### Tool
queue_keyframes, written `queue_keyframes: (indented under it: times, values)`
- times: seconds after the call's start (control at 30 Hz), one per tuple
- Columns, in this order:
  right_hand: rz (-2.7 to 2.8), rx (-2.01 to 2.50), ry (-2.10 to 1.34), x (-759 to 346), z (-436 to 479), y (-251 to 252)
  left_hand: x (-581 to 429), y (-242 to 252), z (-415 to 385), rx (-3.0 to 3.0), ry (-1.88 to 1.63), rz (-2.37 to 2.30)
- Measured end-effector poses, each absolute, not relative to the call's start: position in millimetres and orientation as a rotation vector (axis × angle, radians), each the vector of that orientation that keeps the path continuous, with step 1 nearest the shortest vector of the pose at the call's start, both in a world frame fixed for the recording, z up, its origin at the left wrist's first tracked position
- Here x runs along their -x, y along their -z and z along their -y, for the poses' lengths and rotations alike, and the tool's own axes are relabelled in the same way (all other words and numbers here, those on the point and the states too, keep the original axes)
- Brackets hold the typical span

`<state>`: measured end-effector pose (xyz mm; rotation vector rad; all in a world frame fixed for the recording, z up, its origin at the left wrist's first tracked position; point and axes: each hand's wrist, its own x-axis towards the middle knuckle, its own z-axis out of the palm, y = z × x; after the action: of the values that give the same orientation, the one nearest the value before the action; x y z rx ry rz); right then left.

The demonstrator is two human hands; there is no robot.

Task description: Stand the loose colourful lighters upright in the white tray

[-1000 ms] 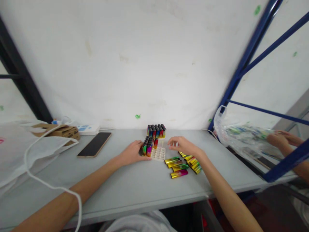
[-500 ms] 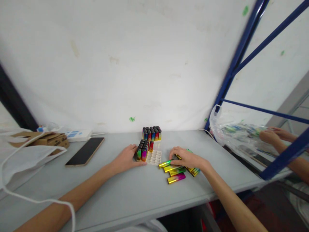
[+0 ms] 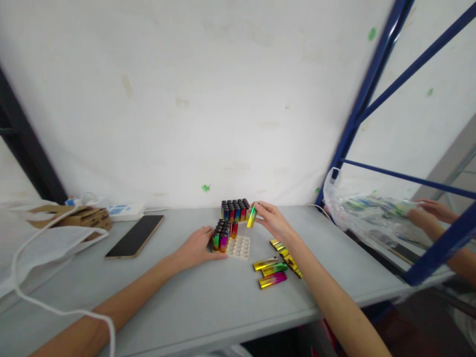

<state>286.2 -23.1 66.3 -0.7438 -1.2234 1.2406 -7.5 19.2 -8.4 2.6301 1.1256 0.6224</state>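
My right hand (image 3: pixel 270 218) pinches a shiny yellow-green lighter (image 3: pixel 252 216), raised and nearly upright above the table. Around the left end of a white tray (image 3: pixel 240 248) with rows of round holes lies my left hand (image 3: pixel 203 246), thumb along the front and fingers behind. Several lighters (image 3: pixel 220 235) with dark tops stand in the tray's left part, while the holes to the right show bare. Loose metallic lighters (image 3: pixel 272 280) in yellow, green and purple lie flat on the table, right of the tray, beside my right forearm.
Behind stands another block of upright lighters (image 3: pixel 235 210). To the left are a phone (image 3: pixel 136 236), a cardboard piece (image 3: pixel 87 217), white bags and a white cable (image 3: pixel 61 311). A blue metal frame (image 3: pixel 351 116) rises at right, beyond which another person's hands (image 3: pixel 427 214) handle plastic-wrapped goods.
My right hand has picked a yellow-green lighter off the loose pile and carried it up and leftward, turning it upright. My left hand stays at the tray. The view has shifted slightly.
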Motion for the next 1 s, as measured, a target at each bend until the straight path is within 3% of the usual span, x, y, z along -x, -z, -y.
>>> queue_keyframes:
  times: [0.4,0.6,1.0]
  values:
    - [1.074,0.910,-1.399,-257.8,32.4,-47.7,9.1,14.1,-24.3,-2.577,-0.678,-1.101]
    - [0.993,1.170,-1.330,-239.2,38.7,-46.9,9.6,8.7,-22.0,-2.578,-0.686,-1.114]
    - [1.115,1.201,-1.278,-236.5,42.6,-42.4,4.5,-1.1,-13.3,-2.609,-0.631,-1.122]
